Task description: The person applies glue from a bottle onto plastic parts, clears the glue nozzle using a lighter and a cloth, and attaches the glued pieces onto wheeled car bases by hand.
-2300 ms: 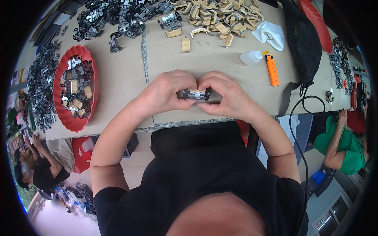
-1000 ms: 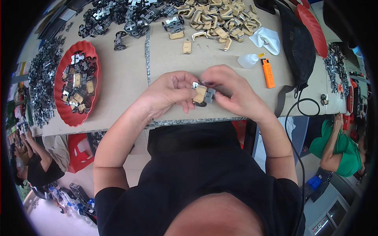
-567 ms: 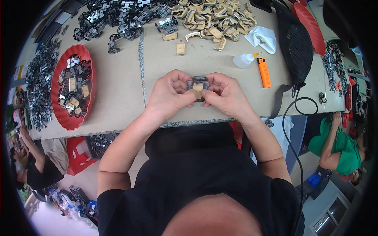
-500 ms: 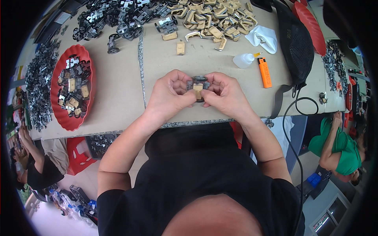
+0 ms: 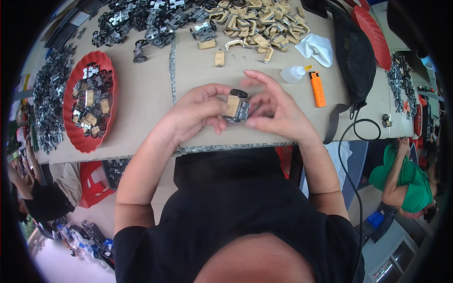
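My left hand (image 5: 196, 108) pinches a small toy car chassis (image 5: 243, 112) above the near part of the table. The chassis has black wheels, dark grey metal and a tan piece fitted on it, and it is tilted. Just right of it is my right hand (image 5: 281, 108), its fingers spread and partly blurred; whether a fingertip touches the chassis is hard to tell. Beyond my hands lie a loose tan part (image 5: 219, 58) and a pile of tan U-shaped parts (image 5: 259, 26). A red scalloped dish (image 5: 69, 118) at left holds several chassis with tan pieces.
Dark wheeled chassis (image 5: 160, 16) are heaped at the far left. A white squeeze bottle (image 5: 292, 74), an orange block-shaped item (image 5: 317, 89) and a white cloth (image 5: 316, 48) lie at right, near a black mesh bag (image 5: 356, 56) and a cable (image 5: 347, 165). Co-workers sit on both sides.
My right hand has come off the chassis and opened to the right. The chassis has turned and tilted in my left hand. The view has shifted slightly.
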A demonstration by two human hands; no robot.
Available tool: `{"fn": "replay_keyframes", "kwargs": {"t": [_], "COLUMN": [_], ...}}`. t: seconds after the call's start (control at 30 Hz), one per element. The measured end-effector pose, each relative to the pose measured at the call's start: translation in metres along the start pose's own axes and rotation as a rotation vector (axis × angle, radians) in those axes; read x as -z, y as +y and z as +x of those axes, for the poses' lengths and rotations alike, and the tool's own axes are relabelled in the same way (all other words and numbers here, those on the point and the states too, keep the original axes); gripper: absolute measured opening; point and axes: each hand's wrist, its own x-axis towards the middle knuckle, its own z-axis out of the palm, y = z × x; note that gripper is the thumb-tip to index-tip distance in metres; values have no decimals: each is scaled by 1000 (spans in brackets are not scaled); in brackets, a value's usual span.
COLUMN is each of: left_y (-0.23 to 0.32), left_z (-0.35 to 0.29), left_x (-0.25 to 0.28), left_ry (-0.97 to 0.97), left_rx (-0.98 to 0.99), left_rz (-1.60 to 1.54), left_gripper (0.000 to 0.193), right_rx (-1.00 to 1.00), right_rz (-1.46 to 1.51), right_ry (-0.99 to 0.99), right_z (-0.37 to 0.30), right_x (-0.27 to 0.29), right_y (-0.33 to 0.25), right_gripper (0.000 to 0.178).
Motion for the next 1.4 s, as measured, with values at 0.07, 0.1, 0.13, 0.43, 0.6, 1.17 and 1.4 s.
{"fn": "replay_keyframes", "kwargs": {"t": [0.07,0.1,0.13,0.43,0.6,1.17,1.4], "left_y": [1,0,0,5,5,10,45], "left_z": [3,3,5,-13,-5,-46,-124], "left_x": [8,8,8,-9,-9,26,126], "left_ry": [-277,-273,-354,1,5,455,1438], "left_rx": [136,136,181,-687,-723,-854,-713], "left_rz": [-203,-200,-234,1022,1325,1242,1689], "left_gripper": [28,28,28,25,24,25,25], "right_rx": [167,331,336,251,255,315,548], "right_rz": [-159,-320,-320,-565,-515,-329,-231], "right_ry": [-79,-153,-153,-175,-137,28,538], "right_z": [5,7,9,8,10,4,-24], "right_x": [-1,-1,0,8,5,-2,30], "right_y": [-3,-5,-7,4,12,11,20], "right_gripper": [37,37,37,24,22,30,17]}}
